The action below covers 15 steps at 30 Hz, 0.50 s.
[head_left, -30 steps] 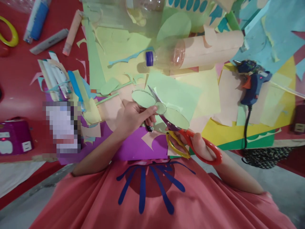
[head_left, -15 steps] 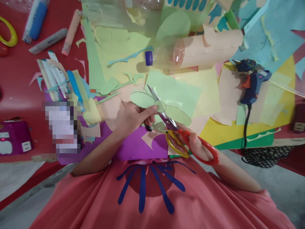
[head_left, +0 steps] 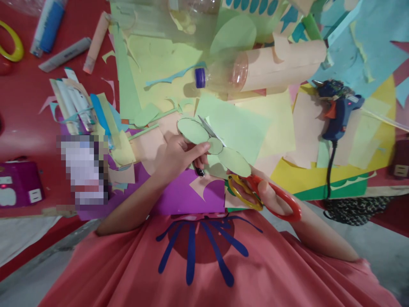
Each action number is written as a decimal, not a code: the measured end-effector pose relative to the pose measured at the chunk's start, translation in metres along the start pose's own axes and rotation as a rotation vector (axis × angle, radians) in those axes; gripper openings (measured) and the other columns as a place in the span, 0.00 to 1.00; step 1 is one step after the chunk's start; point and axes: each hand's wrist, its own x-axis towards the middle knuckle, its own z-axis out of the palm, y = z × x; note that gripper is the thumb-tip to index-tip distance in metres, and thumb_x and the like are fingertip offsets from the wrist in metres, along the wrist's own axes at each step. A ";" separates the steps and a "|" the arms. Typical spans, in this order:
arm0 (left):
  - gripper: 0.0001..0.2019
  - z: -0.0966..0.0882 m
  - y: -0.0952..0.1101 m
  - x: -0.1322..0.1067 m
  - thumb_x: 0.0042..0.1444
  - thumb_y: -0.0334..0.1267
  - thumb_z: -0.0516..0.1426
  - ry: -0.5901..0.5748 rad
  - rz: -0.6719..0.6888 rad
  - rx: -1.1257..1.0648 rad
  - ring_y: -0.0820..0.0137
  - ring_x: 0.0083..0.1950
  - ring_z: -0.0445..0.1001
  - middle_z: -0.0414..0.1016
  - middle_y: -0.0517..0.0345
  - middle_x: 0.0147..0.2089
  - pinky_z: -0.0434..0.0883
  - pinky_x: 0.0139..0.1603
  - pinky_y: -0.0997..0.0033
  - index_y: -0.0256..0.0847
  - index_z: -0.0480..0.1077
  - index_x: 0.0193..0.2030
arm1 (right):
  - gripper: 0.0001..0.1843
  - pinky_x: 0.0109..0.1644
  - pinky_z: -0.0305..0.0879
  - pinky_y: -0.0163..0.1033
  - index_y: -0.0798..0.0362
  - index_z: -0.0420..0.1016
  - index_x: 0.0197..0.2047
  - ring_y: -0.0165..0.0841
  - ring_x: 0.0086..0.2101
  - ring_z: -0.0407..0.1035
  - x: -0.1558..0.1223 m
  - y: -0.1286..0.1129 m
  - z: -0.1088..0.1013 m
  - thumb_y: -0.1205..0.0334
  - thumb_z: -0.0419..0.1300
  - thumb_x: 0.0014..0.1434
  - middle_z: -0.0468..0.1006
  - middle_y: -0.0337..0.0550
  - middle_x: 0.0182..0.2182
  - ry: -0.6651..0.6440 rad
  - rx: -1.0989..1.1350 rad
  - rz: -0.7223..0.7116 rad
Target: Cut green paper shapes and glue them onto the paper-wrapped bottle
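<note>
My left hand (head_left: 182,157) pinches a light green paper cut-out (head_left: 194,130) at its small round middle. The cut-out has an oval lobe on either side, with dark drawn outlines. A dark pen-like thing (head_left: 200,172) shows below the left fingers. My right hand (head_left: 266,194) grips scissors (head_left: 287,204) by their red and yellow handles. The blades pass behind the right lobe, which hides most of them; their tips show above the round middle. A larger light green sheet (head_left: 236,119) lies under the work.
Beyond my hands lies a plastic bottle (head_left: 226,76) with a purple cap, partly wrapped in peach paper. A blue glue gun (head_left: 341,113) rests to the right. Leftward are markers (head_left: 75,102), a blurred-out phone-like object (head_left: 84,170) and a purple box (head_left: 21,185). Paper scraps cover the table.
The scissors and my right hand have shifted slightly right and down. The cut-out has tilted, its right lobe now lower and covering the scissors' pivot. My left hand keeps its pinch.
</note>
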 end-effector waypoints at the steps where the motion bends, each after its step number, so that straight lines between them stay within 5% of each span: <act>1: 0.13 0.000 0.000 0.000 0.48 0.41 0.63 0.005 -0.004 0.008 0.77 0.16 0.69 0.74 0.60 0.17 0.67 0.17 0.80 0.37 0.72 0.19 | 0.35 0.19 0.45 0.35 0.48 0.60 0.41 0.24 0.18 0.46 0.000 -0.001 0.000 0.22 0.47 0.57 0.59 0.28 0.21 0.004 0.018 -0.004; 7: 0.16 0.000 -0.002 0.001 0.52 0.46 0.62 0.037 0.010 -0.030 0.75 0.18 0.73 0.77 0.57 0.20 0.69 0.19 0.78 0.38 0.71 0.20 | 0.36 0.19 0.46 0.34 0.51 0.63 0.49 0.23 0.18 0.47 0.002 -0.007 -0.001 0.25 0.49 0.60 0.59 0.27 0.21 -0.027 0.014 -0.037; 15: 0.16 -0.001 -0.001 0.000 0.57 0.41 0.57 0.113 0.062 0.052 0.77 0.18 0.72 0.76 0.58 0.19 0.67 0.19 0.80 0.37 0.71 0.21 | 0.34 0.22 0.45 0.37 0.48 0.61 0.45 0.26 0.19 0.47 0.000 -0.004 -0.002 0.23 0.47 0.59 0.59 0.29 0.23 -0.063 0.014 -0.009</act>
